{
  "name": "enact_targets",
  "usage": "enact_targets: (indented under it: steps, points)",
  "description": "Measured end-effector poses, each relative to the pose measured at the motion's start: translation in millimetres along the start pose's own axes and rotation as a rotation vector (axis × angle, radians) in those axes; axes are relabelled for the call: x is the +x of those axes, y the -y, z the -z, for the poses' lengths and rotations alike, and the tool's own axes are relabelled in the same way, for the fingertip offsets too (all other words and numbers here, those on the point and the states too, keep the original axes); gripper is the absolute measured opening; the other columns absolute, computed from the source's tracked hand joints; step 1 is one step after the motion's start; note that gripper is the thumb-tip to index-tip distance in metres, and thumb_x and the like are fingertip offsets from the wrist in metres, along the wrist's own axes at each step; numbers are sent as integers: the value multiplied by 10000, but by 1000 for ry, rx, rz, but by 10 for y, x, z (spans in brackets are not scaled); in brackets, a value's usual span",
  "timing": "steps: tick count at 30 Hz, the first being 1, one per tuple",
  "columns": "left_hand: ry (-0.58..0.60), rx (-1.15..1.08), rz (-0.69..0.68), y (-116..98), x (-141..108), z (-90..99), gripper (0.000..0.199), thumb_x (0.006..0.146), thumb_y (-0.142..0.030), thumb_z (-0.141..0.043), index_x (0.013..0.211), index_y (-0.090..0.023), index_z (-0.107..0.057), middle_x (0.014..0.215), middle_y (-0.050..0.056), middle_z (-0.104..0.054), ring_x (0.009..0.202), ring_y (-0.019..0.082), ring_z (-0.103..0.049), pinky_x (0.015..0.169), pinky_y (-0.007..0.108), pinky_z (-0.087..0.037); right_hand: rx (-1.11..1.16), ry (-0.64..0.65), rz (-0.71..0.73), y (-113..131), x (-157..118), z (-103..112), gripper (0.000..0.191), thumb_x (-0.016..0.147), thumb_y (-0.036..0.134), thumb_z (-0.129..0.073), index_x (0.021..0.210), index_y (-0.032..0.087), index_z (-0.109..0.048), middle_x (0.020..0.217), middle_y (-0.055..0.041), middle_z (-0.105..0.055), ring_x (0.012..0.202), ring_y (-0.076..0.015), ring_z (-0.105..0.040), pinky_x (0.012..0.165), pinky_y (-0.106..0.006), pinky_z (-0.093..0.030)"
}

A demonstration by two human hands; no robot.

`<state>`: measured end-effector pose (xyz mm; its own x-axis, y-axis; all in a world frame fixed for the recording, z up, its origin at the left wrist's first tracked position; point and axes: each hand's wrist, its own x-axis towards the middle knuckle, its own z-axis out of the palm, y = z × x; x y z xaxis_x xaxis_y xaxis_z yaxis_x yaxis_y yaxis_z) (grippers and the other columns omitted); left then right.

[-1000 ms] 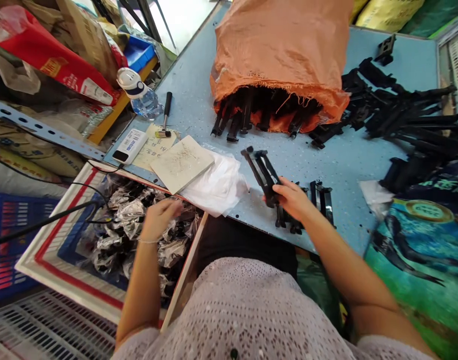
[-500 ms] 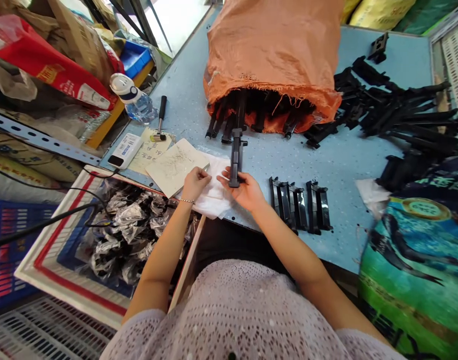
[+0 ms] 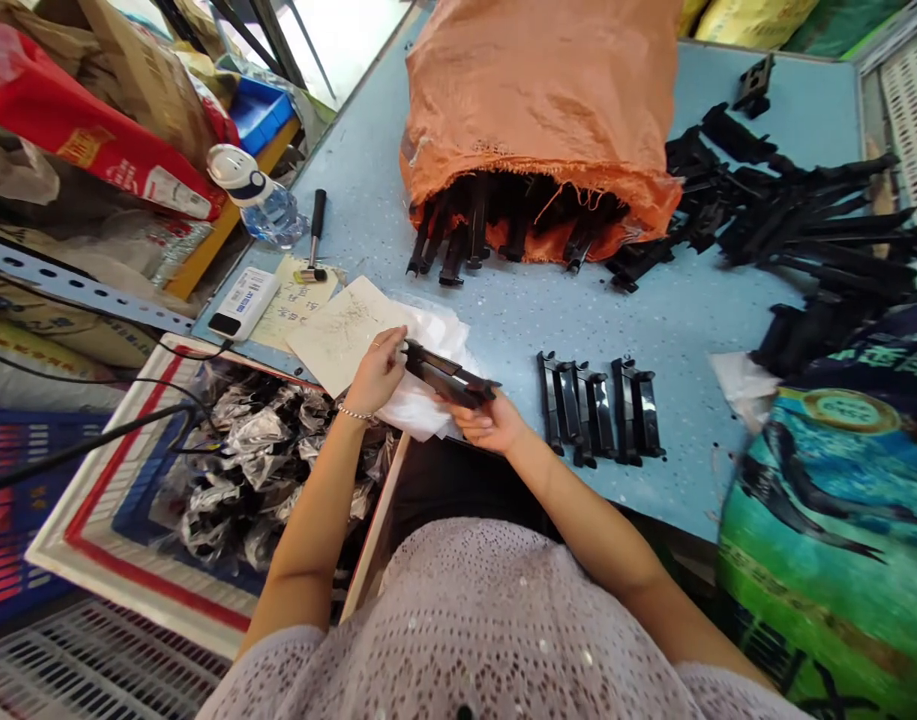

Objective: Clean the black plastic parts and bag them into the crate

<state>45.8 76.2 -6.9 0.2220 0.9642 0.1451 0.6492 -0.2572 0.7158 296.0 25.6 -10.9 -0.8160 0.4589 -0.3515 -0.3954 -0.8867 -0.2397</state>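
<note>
A long black plastic part (image 3: pixel 449 376) lies slantwise between my hands, above the near table edge. Its right end rests in my right hand (image 3: pixel 489 424), whose fingers curl around it from below. At the upper left end, my left hand (image 3: pixel 383 368) is closed with its fingertips against the part. Under the hands are white plastic bags (image 3: pixel 428 330) and a marked sheet of cardboard (image 3: pixel 345 330). To the right, several similar black parts (image 3: pixel 597 408) stand side by side on the blue table (image 3: pixel 690 400).
An orange woven sack (image 3: pixel 540 90) spills black parts toward me. More lie in a heap (image 3: pixel 788 215) at the right. A hammer (image 3: pixel 318 230), a water bottle (image 3: pixel 259 200) and a white device (image 3: pixel 244 303) sit at the left. A crate (image 3: pixel 75 530) of bagged parts stands below; a green sack (image 3: pixel 825 500) bulges at right.
The black part has turned from upright to slanted, its far end swinging left to my left hand. My left hand has closed on that end, and my right hand has lowered slightly.
</note>
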Motion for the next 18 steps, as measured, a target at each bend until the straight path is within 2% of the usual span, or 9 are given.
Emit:
enact_targets:
  steps: [3, 4, 6, 9, 11, 12, 14, 18]
  points:
    - [-21, -34, 1, -13, -105, 49, 665, 835, -95, -488, 1498, -145, -473, 1458, 190, -523, 1149, 224, -628, 946, 390, -580, -15, 33, -19, 16, 72, 10, 357, 979, 347, -382, 1134, 103, -592, 524, 84, -451, 367, -54, -105, 309, -136, -147]
    - [-33, -27, -12, -49, -143, 64, 664, 843, -90, -481, 1504, -154, -470, 1465, 187, -520, 1175, 228, -621, 978, 404, -570, -60, 10, -5, 11, 90, 0, 348, 975, 356, -388, 1103, 109, -596, 513, 85, -441, 368, -54, -98, 311, -139, -144]
    - [-62, -2, -52, -178, -225, 77, 645, 881, -90, -458, 1521, -175, -458, 1489, 175, -506, 1278, 242, -582, 1075, 436, -525, -213, -118, 65, -16, 108, -38, 330, 952, 382, -416, 1002, 122, -613, 497, 76, -442, 365, -56, -114, 310, -157, -140]
    - [-72, 60, -165, -478, -379, 34, 636, 936, -89, -422, 1560, -215, -413, 1526, 151, -489, 1391, 248, -515, 1164, 453, -464, -424, -351, 260, -90, 83, -128, 207, 875, 356, -562, 876, 156, -616, 552, 56, -513, 388, -57, -292, 341, -155, -212]
    - [-23, 83, -286, -691, -497, -28, 668, 944, -71, -405, 1589, -239, -363, 1534, 138, -495, 1417, 242, -499, 1172, 445, -466, -486, -436, 396, -144, 35, -204, 154, 816, 290, -655, 918, 176, -633, 648, 52, -586, 471, -63, -439, 393, -139, -294]
    - [10, 76, -341, -779, -553, -59, 686, 945, -63, -400, 1602, -253, -337, 1535, 132, -498, 1421, 236, -498, 1169, 436, -472, -477, -440, 431, -169, 4, -242, 189, 808, 281, -672, 972, 194, -639, 676, 57, -603, 494, -68, -469, 405, -139, -312]
    - [50, 27, -383, -886, -644, -101, 706, 950, -57, -398, 1611, -289, -314, 1533, 115, -509, 1412, 217, -512, 1162, 411, -484, -377, -374, 422, -215, -71, -307, 205, 845, 339, -645, 1007, 213, -625, 643, 69, -577, 438, -69, -412, 372, -151, -281]
    - [-36, -43, -227, -814, -734, -103, 673, 957, -83, -434, 1582, -326, -377, 1508, 108, -535, 1363, 213, -556, 1135, 403, -504, -25, -113, 322, -282, -228, -377, 246, 942, 415, -535, 824, 200, -543, 553, 100, -401, 367, -40, -141, 328, -136, -186]
